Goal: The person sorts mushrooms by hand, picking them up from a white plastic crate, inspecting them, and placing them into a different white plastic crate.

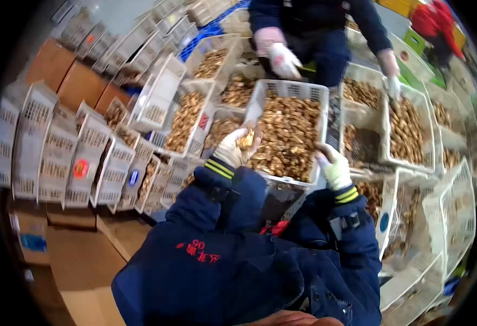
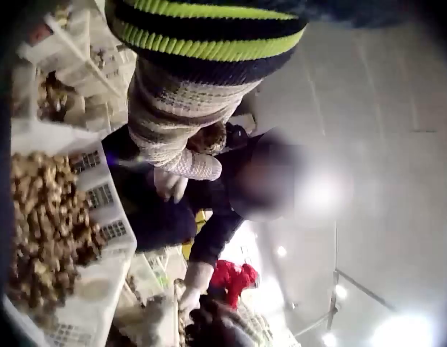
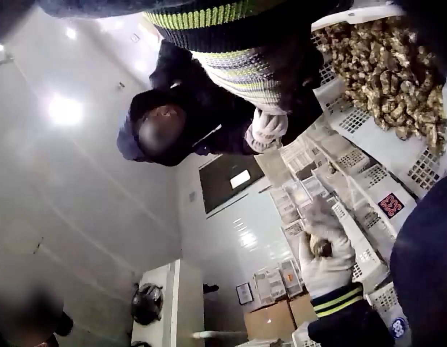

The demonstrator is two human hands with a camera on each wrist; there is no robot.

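Observation:
Both hands wear whitish knitted gloves. In the head view my left hand (image 1: 233, 148) is at the left side of a white crate (image 1: 288, 178) and holds a brown mushroom-like piece (image 1: 245, 140) between thumb and fingers. The right wrist view shows this left hand (image 3: 330, 264) from the side, fingers bent around the piece (image 3: 321, 248). My right hand (image 1: 335, 169) is at the crate's right front rim, thumb and forefinger extended and apart. Small brown mushroom-like pieces (image 1: 286, 127) fill the crate.
Across the crate another person in dark clothes (image 1: 325, 27) works with gloved hands. Crates of brown pieces (image 1: 186, 119) stand to the left, and another full crate (image 1: 407, 130) to the right. Stacked white crates (image 1: 83, 163) and cardboard boxes (image 1: 81, 255) fill the left side.

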